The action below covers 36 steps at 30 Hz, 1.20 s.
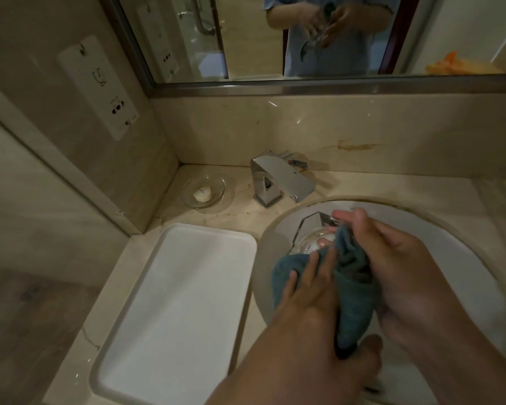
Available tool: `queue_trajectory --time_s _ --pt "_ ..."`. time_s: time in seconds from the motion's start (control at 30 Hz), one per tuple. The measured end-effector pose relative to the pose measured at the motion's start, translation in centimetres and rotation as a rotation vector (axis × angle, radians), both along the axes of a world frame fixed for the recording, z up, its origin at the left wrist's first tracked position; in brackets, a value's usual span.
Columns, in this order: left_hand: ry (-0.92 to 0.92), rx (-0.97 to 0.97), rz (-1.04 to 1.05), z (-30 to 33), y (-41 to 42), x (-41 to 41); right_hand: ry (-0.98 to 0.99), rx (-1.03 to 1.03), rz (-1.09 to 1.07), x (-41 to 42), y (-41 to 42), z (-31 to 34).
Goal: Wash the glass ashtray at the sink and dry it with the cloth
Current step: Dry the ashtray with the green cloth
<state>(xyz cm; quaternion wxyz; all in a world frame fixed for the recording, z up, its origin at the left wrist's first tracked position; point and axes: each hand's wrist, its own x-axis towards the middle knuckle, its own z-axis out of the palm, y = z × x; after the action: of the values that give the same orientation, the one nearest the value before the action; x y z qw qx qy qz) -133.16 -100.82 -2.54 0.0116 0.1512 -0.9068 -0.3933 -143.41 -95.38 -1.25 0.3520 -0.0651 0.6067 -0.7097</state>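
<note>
Ashtray (311,229) first: the clear glass piece sits up between my two hands over the sink (462,258), its angular edge poking out at the far side of the cloth.

Starting at the far left, a white socket plate (98,87) is fixed to the side wall. Near me on the counter lies a white rectangular tray (176,311), with nothing on it. Beyond it, in the far corner, a round glass dish (206,190) holds a small pale soap (202,194). Just right of that dish stands the chrome tap (281,178), its spout pointing towards the basin.

Then my left hand (310,293): its fingers lie fairly flat, pressed on the blue-green cloth (354,290), which is bunched around the near part of the glass; one fingertip shows through the glass itself. My right hand (403,264) is curled around the cloth and the ashtray's right side, fingertips hooked over the far rim.

Along the far wall, the mirror (275,39) shows both hands with the glass.
</note>
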Motion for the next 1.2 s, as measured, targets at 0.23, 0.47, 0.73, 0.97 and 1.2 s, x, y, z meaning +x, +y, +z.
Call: queue_trajectory --time_s 0.23,0.47,0.73,0.97,1.2 --pt "-0.061 -0.156 0.037 -1.0 -1.2 -1.7 0.072 -0.047 -0.035 0.7 -0.4 0.2" --pt "0.184 0.081 0.388 0.2 -0.3 -0.9 0.192 -0.075 0.122 1.2 -0.1 0.2" --pt "0.248 0.731 0.455 2.5 -1.7 0.4 0.169 -0.083 0.298 1.9 -0.3 -1.1" --pt "0.228 0.851 0.532 2.2 -1.8 1.1 0.062 -0.026 0.211 1.3 -1.3 -1.4" --pt "0.048 0.468 0.32 2.6 -1.4 1.9 -0.385 -0.117 0.275 1.1 -0.7 -0.6"
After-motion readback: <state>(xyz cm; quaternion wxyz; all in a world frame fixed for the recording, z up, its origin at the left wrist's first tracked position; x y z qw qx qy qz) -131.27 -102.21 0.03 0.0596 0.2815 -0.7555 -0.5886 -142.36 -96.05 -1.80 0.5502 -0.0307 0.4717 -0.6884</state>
